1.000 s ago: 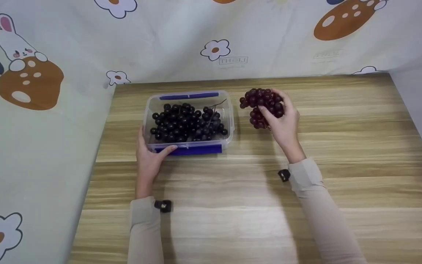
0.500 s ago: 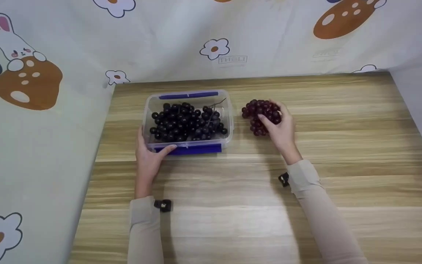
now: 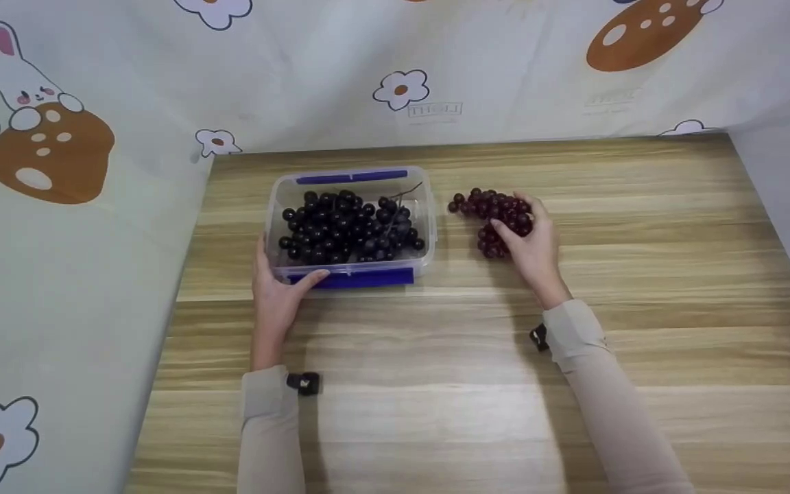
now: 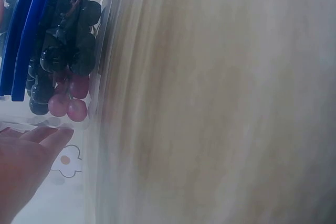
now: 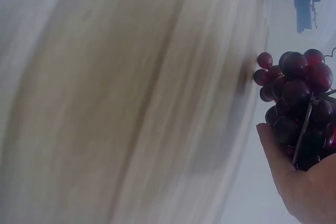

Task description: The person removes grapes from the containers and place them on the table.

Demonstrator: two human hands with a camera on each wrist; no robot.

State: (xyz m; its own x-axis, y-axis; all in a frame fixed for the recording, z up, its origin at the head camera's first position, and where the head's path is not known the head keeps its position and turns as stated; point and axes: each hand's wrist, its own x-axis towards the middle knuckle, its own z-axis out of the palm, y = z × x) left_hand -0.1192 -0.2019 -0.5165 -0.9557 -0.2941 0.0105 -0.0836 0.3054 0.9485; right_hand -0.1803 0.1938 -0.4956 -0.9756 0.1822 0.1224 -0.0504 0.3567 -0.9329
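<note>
A clear plastic container (image 3: pixel 429 261) with blue latches holds dark grapes (image 3: pixel 330 226) and a thin twig-like stem. My left hand (image 3: pixel 275 295) grips its front left corner, thumb on the front rim by the latch, fingers along the left side. Through the clear wall, the left wrist view also shows several reddish grapes (image 4: pixel 59 104) low in the container. To the right of the container, my right hand (image 3: pixel 535 257) holds a bunch of dark red grapes (image 3: pixel 487 206) between thumb and fingers. Whether the bunch touches the table is hard to tell.
The wood-grain table (image 3: pixel 422 384) stretches toward the front and right. A pale printed sheet (image 3: pixel 313 82) with flowers, strawberries and a rabbit rises behind and to the left of the table. Small black devices (image 3: pixel 307 384) sit at both wrists.
My right hand has brought the red grapes nearer the table's front, then shifted slightly right. The left hand and the container have stayed in place.
</note>
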